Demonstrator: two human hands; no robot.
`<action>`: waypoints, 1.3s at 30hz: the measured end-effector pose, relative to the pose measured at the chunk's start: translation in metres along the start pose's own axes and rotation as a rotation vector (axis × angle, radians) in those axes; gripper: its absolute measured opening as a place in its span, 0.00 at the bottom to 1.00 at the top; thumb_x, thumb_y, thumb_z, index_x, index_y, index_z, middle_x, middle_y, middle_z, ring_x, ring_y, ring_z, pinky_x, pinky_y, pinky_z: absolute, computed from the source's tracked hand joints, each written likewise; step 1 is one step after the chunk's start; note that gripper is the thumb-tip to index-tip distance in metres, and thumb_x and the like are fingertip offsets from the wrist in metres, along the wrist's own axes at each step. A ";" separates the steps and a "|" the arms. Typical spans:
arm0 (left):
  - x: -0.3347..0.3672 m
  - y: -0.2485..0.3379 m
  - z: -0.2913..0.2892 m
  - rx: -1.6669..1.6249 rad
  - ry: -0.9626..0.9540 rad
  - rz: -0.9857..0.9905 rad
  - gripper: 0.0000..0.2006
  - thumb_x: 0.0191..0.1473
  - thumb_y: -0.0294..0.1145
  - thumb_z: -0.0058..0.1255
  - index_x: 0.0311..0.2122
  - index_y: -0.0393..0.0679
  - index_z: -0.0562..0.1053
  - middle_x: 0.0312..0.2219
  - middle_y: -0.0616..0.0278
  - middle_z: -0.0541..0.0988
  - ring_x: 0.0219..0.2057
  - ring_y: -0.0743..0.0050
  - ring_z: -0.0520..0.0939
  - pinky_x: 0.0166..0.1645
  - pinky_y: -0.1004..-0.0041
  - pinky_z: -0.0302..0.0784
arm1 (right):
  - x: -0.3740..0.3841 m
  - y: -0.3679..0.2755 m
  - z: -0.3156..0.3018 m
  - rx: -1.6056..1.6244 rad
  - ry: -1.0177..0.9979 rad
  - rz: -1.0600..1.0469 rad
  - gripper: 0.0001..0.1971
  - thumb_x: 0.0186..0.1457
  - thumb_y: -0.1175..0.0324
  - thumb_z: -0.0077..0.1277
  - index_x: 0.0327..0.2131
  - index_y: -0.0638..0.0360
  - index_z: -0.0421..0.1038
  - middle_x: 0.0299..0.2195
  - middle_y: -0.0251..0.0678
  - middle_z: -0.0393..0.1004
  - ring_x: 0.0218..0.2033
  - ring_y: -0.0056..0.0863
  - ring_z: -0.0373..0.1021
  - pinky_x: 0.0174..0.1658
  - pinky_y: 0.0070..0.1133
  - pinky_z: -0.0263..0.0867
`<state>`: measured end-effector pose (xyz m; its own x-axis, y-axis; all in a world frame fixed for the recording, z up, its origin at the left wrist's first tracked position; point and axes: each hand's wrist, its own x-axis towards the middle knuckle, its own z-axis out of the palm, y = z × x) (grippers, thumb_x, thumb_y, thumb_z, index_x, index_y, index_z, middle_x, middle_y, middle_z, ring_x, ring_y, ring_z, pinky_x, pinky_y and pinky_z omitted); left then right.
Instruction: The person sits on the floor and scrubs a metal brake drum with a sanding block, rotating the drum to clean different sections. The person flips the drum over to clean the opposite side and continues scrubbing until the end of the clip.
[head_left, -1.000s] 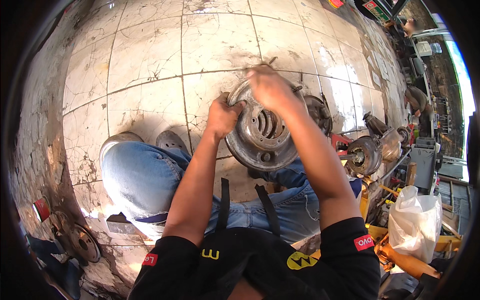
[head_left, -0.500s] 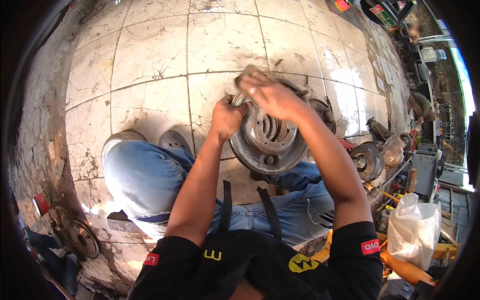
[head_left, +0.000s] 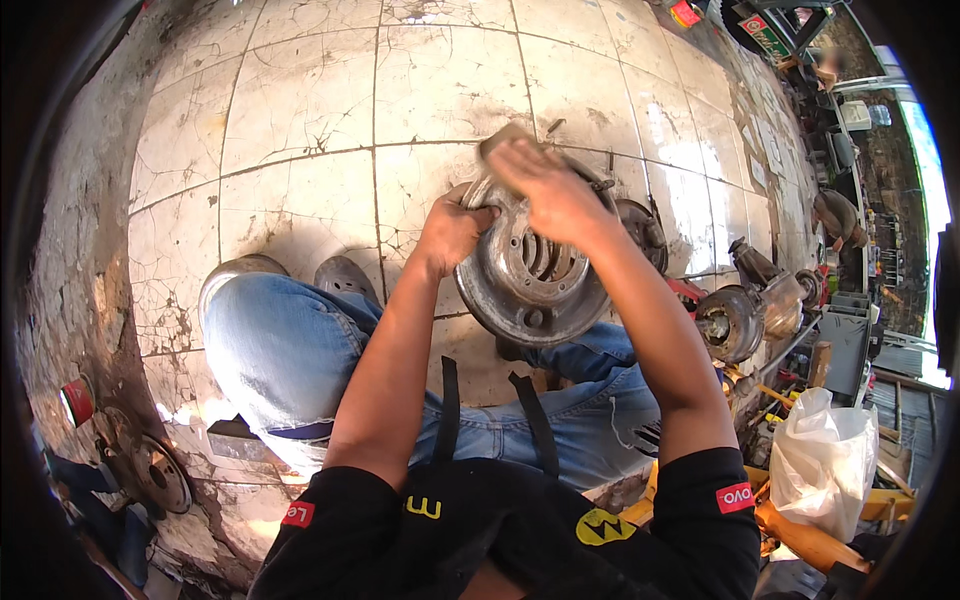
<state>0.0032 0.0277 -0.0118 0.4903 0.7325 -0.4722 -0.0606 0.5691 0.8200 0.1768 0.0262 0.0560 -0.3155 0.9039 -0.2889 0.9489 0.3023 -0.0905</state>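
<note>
Sitting over a tiled floor (head_left: 300,110), pale, cracked and dirt-streaked, sunlit in patches toward the right. Wearing a black shirt (head_left: 480,530) and torn jeans (head_left: 280,350), bending both legs, setting a grey clog (head_left: 343,278) on the tiles ahead.

Holding a metal disc (head_left: 500,290) just beyond the lap, over the right leg, hiding its support from view. Pinching its left rim with the left hand (head_left: 452,232), pressing the thumb to the near face and hiding the fingers behind. Holding the right hand (head_left: 555,195) over the upper rim, with straight fingers close together on a blurred brownish pad (head_left: 505,140); not being able to tell, through the blur, a firm grip from a light touch.

Covering the top of the rim with that hand and pad; crossing the disc's right side with the forearm (head_left: 655,320).

Having a dark hub (head_left: 642,230) just past the disc, partly blocked from sight, and a small bolt (head_left: 556,126) on the tiles above. Facing, to the right, a rusty axle (head_left: 780,305), a grey box (head_left: 845,350) and a whitish bag (head_left: 822,460). Having a round plate (head_left: 165,478) and a red tin (head_left: 77,402) at the lower left. Showing, far right, another person (head_left: 838,215), bending, small.
</note>
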 end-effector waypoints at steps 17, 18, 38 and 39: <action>0.006 -0.010 0.002 -0.071 0.016 0.119 0.18 0.51 0.22 0.53 0.49 0.31 0.71 0.36 0.54 0.80 0.33 0.72 0.79 0.40 0.73 0.75 | 0.013 -0.020 -0.005 -0.152 -0.045 0.309 0.39 0.50 0.87 0.35 0.66 0.54 0.41 0.68 0.41 0.40 0.69 0.34 0.37 0.70 0.31 0.32; 0.006 -0.012 0.003 -0.063 0.008 0.115 0.18 0.51 0.23 0.53 0.48 0.31 0.71 0.36 0.54 0.80 0.33 0.72 0.79 0.40 0.73 0.75 | 0.015 -0.022 -0.006 -0.118 -0.055 0.414 0.39 0.49 0.88 0.36 0.66 0.55 0.43 0.68 0.39 0.43 0.69 0.33 0.40 0.70 0.32 0.33; 0.010 -0.017 0.001 0.059 0.095 0.031 0.13 0.50 0.26 0.55 0.39 0.28 0.75 0.30 0.55 0.80 0.28 0.73 0.77 0.34 0.72 0.73 | 0.014 -0.026 -0.008 -0.127 0.002 0.085 0.31 0.51 0.84 0.41 0.61 0.64 0.53 0.65 0.47 0.49 0.67 0.39 0.46 0.69 0.33 0.44; 0.009 -0.016 0.002 0.074 0.106 0.046 0.13 0.49 0.26 0.55 0.38 0.28 0.75 0.28 0.54 0.80 0.27 0.73 0.77 0.33 0.72 0.73 | 0.016 -0.022 -0.008 -0.110 -0.016 0.218 0.32 0.51 0.84 0.40 0.62 0.63 0.51 0.65 0.47 0.48 0.67 0.40 0.45 0.69 0.32 0.42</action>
<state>0.0103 0.0245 -0.0290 0.3941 0.7947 -0.4617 -0.0144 0.5076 0.8615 0.1503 0.0367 0.0613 -0.1026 0.9467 -0.3052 0.9880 0.1327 0.0795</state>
